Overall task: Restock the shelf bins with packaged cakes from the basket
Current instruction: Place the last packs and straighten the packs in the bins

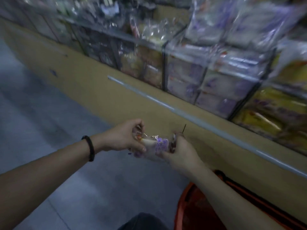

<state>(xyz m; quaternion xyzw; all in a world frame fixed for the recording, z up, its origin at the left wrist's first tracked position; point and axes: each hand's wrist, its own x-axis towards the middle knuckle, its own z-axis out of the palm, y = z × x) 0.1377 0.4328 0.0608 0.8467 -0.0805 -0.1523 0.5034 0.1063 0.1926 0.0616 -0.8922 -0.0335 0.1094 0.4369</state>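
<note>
- Packaged cake point(157, 143): one, in a clear wrapper with purple print, held level between both hands in front of the shelf and above the floor, up and left of the basket.
- Left hand point(122, 136): one; forearm reaches in from the lower left, thumb and fingers curled and pinching the wrapper's left end.
- Right hand point(180, 154): one; forearm rises from the lower right, fingers wrapped round the right end; blur hides the details.
- Bracelet point(90, 148): one, dark, on the left wrist.
- Basket point(180, 206): one, orange, on the floor point(41, 122) under the right forearm; contents not readable.
- Shelf bins point(164, 70): several wire-framed, exact count lost to blur; purple packs point(212, 80) fill the middle ones, yellow packs point(272, 113) the right-hand ones.
</note>
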